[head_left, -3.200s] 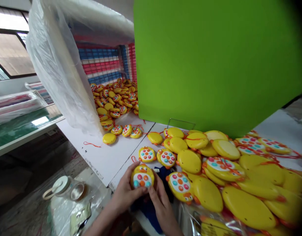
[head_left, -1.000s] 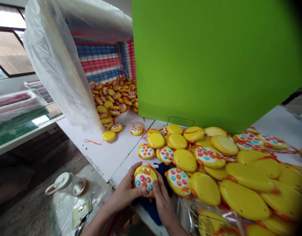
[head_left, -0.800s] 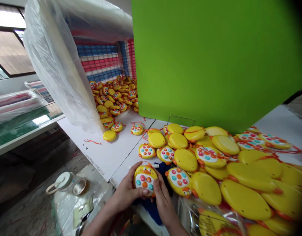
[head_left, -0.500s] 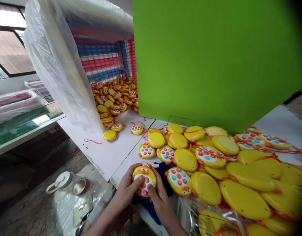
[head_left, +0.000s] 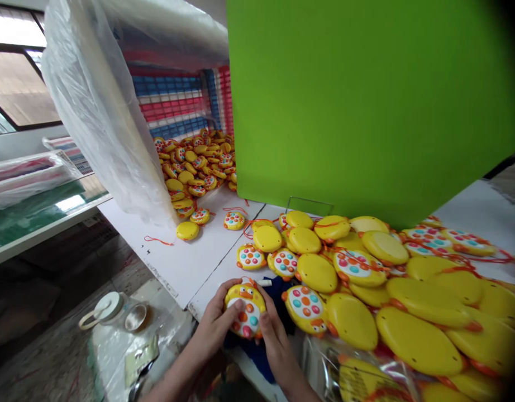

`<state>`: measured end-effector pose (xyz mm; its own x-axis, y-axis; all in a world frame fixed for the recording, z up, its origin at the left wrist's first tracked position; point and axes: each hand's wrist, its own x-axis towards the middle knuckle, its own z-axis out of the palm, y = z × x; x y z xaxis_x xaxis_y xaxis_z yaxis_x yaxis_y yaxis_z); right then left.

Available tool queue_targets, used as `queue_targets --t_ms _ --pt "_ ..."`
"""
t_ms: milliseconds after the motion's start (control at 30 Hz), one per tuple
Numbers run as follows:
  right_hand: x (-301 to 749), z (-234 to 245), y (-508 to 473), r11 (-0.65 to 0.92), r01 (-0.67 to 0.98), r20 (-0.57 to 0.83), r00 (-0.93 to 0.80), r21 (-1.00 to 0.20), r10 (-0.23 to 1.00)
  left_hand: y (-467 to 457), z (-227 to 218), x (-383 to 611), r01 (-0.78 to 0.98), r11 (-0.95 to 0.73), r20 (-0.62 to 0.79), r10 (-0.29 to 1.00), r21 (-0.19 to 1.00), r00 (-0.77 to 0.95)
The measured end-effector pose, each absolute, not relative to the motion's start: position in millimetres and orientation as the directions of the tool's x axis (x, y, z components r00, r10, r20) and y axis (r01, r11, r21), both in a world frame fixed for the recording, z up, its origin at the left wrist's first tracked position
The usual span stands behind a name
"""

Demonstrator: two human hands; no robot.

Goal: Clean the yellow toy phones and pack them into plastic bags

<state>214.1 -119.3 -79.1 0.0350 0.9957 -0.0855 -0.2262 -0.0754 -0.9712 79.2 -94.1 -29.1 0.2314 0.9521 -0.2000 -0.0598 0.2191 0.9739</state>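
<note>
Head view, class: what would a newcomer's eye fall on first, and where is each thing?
The huge green panel comes first, filling the upper right. Below it, many yellow toys lie heaped on the white table. At bottom centre, the left hand and right hand hold a single bird-faced toy, its coloured buttons facing the camera.

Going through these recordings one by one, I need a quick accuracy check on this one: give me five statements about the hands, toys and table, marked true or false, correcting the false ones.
1. The left hand and right hand hold one yellow button toy. True.
2. Its buttons face away from the camera. False: they face the camera.
3. An orange cord loop lies on the white table. True.
4. A green board stands behind the toy pile. True.
5. Every toy in that pile lies buttons up. False: many show plain yellow sides.
</note>
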Motion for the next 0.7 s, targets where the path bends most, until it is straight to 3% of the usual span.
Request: queue_targets --t_ms 167,333,700 --pt "212.4 -74.6 -115.8 -0.013 -0.246 0.005 -0.074 -0.969 0.997 -94.1 -30.7 79.6 -0.12 0.232 -0.204 0.957 0.965 0.206" --pt "212.9 -71.1 -113.2 -0.027 -0.212 -0.019 -0.04 -0.977 0.999 -94.7 -29.6 75.6 -0.2 0.223 -0.155 0.938 0.954 0.309" --pt "216.1 -69.9 -114.8 -0.121 -0.169 -0.135 0.072 -0.978 0.988 -97.2 -29.4 76.2 -0.093 0.234 -0.17 0.879 0.968 0.446"
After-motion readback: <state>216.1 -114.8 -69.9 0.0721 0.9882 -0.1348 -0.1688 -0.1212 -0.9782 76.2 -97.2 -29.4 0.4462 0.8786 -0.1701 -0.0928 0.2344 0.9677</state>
